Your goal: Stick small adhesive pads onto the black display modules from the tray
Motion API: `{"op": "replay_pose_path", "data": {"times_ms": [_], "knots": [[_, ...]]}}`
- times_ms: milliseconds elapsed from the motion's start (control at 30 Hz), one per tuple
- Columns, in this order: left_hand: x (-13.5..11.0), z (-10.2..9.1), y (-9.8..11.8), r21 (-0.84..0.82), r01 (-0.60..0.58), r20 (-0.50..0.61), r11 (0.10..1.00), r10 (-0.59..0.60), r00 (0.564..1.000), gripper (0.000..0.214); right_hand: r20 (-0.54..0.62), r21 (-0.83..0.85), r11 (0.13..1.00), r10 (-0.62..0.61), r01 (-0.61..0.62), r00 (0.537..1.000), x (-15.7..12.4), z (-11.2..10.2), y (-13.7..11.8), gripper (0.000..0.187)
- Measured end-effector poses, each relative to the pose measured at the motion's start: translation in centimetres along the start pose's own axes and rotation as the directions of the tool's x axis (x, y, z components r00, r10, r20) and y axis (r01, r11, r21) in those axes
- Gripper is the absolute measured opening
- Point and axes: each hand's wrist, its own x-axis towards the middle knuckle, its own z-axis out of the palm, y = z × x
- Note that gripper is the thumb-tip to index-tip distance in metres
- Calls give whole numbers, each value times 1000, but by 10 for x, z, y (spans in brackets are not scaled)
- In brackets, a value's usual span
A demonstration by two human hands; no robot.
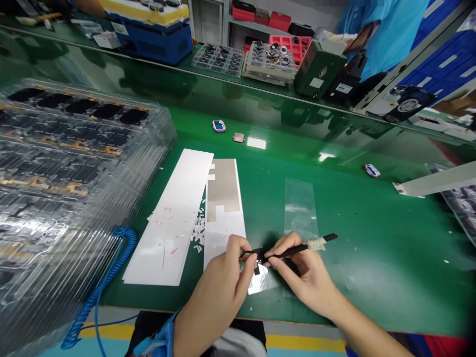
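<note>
My left hand (222, 280) pinches a small dark flat part (260, 254) between thumb and forefinger; its exact kind is hidden by the fingers. In my right hand (310, 272) is a slim black tool (331, 237), perhaps tweezers, with pale tape wrapped near its rear end. The tool's front end meets the dark part, and my right fingertips are close beside it. Below both hands lies a shiny striped sheet (265, 281) with small dark patches. A blue strap (158, 342) circles my left wrist.
White sheets (171, 218) and a grey-brown label sheet (225, 191) lie left, with white scraps (198, 230) between them. Stacked clear trays (92, 163) of dark parts and a coiled blue cord (122, 243) stand farther left. A clear film (300, 206) lies ahead. Behind the shelf stands another person (394, 34).
</note>
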Motion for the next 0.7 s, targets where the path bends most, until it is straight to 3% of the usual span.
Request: {"op": "replay_pose_path", "data": {"times_ms": [233,433,600,700], "knots": [[0,0,2,58,-30,24,998,29,999,3,0,32,999,26,-26,1000,2,2,-5,6],[2,0,1,-1,-26,8,1000,26,1000,3,-19,262,964,56,-49,998,6,-5,-7,7],[1,-3,3,-121,-28,-13,992,27,1000,8,-126,235,964,-98,125,987,13,-6,-34,14],[0,-4,3,-183,-32,-48,983,24,999,12,-93,201,954,-206,221,974,20,5,-53,21]]}}
